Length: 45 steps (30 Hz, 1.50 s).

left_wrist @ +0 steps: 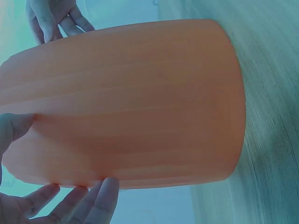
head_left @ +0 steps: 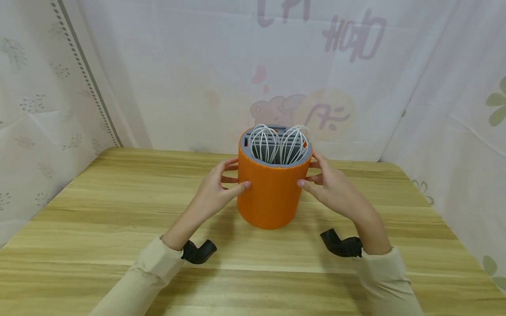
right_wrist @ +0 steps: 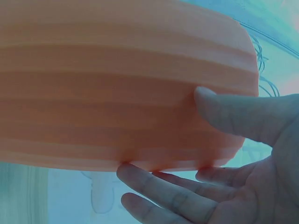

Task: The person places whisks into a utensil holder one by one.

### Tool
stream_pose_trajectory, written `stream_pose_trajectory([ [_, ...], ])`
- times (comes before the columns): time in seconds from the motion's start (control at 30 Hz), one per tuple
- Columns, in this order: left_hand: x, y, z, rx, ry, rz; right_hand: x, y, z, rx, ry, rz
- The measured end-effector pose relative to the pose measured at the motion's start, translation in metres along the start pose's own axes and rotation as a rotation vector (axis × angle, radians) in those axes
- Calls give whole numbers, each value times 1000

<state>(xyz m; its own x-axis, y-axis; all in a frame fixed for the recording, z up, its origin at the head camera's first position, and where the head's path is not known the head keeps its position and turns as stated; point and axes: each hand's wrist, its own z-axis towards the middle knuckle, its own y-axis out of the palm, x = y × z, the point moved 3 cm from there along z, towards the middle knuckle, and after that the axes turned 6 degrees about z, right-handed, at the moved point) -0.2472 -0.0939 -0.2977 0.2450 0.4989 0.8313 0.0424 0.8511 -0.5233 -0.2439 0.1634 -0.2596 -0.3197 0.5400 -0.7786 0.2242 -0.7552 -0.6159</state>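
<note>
An orange ribbed utensil holder (head_left: 270, 197) with a grey slotted top (head_left: 247, 151) stands upright at the middle of the table. Two white wire whisks, a left one (head_left: 264, 142) and a right one (head_left: 295, 144), rise side by side from its opening. My left hand (head_left: 216, 185) grips the holder's left side, thumb on the front and fingers around the flank. On the opposite side my right hand (head_left: 329, 184) grips it the same way. Close up in the right wrist view, the right thumb and some fingertips touch the orange wall (right_wrist: 117, 93). The whisks' handles are hidden inside.
The wood-grain table (head_left: 118, 206) spreads out on both sides of the holder. A pale printed curtain (head_left: 178, 87) hangs behind the table's far edge, with more cloth at left and right. Black curved mounts, one on the left wrist (head_left: 199, 252) and one on the right (head_left: 341, 245), jut inward.
</note>
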Motion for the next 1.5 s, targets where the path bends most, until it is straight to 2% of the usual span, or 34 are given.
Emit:
stream_pose_trajectory([
  [0.4,-4,0,8,35,-9,-1,0,7,8,71,96,4],
  [0.73,-4,4,14,81,-43,14,5,12,12,163,126,-36],
  [0.93,-3,8,18,115,-28,30,7,16,16,230,121,-61],
  [1.13,-4,9,20,129,-2,36,10,19,20,275,95,-42],
  [1.3,-6,9,22,120,20,47,12,22,20,279,99,-3],
  [1.5,-7,9,21,89,27,45,16,25,21,239,111,65],
])
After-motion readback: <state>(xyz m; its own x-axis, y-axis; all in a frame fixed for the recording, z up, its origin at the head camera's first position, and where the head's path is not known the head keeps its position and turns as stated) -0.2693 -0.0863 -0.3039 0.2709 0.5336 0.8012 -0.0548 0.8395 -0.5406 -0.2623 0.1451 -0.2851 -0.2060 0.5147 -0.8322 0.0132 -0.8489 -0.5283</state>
